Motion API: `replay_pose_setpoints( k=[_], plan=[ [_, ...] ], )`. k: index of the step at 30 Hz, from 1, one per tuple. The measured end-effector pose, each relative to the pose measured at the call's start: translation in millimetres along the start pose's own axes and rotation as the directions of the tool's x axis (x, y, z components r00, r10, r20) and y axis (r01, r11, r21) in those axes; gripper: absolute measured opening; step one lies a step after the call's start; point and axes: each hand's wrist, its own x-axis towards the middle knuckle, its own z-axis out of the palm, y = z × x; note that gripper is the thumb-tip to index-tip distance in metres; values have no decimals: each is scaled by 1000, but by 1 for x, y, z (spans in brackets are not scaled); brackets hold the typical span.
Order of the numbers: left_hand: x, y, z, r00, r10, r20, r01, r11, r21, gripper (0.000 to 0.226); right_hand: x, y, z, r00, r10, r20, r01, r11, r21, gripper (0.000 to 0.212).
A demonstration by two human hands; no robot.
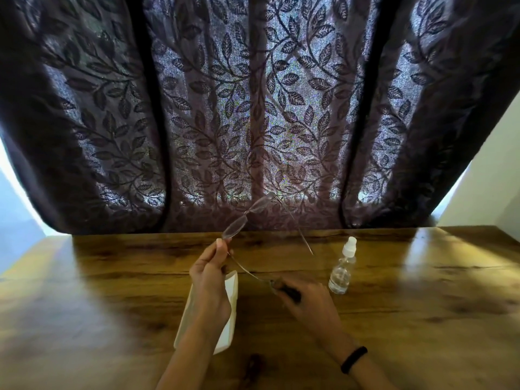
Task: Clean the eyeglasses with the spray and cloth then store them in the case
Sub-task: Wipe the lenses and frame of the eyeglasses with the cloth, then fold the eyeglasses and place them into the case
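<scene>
Thin rimless eyeglasses are held up above the wooden table, arms unfolded. My left hand pinches the near lens corner by the hinge. My right hand grips the dark tip of the near arm; it is blurred. The other arm of the glasses hangs free, pointing toward the clear spray bottle, which stands upright with a white cap just right of my right hand. A white case lies on the table under my left wrist, partly hidden. No cloth is visible.
A dark leaf-patterned curtain hangs behind the table's far edge. A small dark object, blurred, lies near the front edge between my forearms. A black band is on my right wrist.
</scene>
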Motion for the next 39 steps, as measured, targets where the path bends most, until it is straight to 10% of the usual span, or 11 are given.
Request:
replay_pose_setpoints(
  k=[13, 18, 21, 25, 39],
  plan=[
    [9, 5, -7, 974, 189, 124, -201, 975, 98, 14, 7, 44, -7, 925, 355, 137, -337, 931, -143, 22],
    [10, 2, -11, 916, 284, 283, -351, 910, 221, 25, 20, 29, -25, 876, 481, -39, -454, 847, 276, 25],
    [12, 1, -15, 861, 350, 369, -467, 831, 302, 41, 24, 19, -39, 790, 610, 54, -434, 496, 752, 23],
    [19, -4, -26, 805, 307, 508, -551, 704, 448, 42, 27, 19, -49, 743, 647, 172, -413, 241, 878, 32],
    [16, -5, -38, 523, 236, 819, -852, 99, 515, 39, 12, 27, -51, 685, 678, 266, -547, 238, 803, 22]
  ],
)
